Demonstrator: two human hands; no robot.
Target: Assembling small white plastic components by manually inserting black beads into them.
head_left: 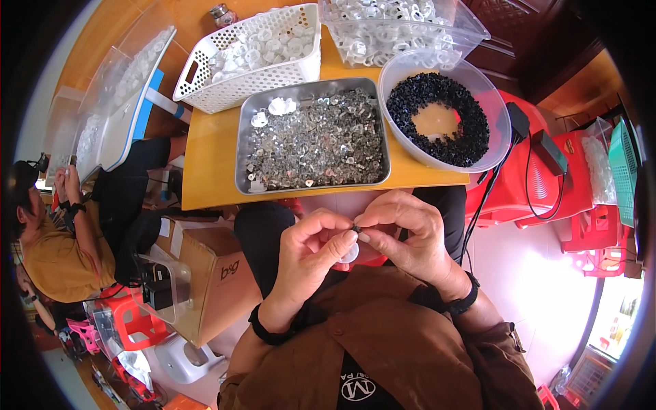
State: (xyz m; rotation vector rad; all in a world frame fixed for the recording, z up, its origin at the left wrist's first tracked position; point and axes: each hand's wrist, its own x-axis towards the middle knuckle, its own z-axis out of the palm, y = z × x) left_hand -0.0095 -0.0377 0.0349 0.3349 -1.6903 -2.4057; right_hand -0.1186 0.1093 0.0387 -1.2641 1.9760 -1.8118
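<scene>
My left hand (311,256) pinches a small round white plastic cap (350,253) over my lap. My right hand (403,232) presses a tiny black piece (356,226) against it with thumb and forefinger. Both hands meet just below the near edge of the small wooden table (205,171). On the table a metal tray (311,140) holds several small clear and silvery parts. To its right a clear round bowl (444,109) holds a ring of small black pieces.
A white perforated basket (249,58) and a clear tub (403,27) of white rings stand at the table's far side. A cardboard box (212,280) sits at my left. Another person (61,232) sits at far left. Red plastic stools (540,184) stand on the right.
</scene>
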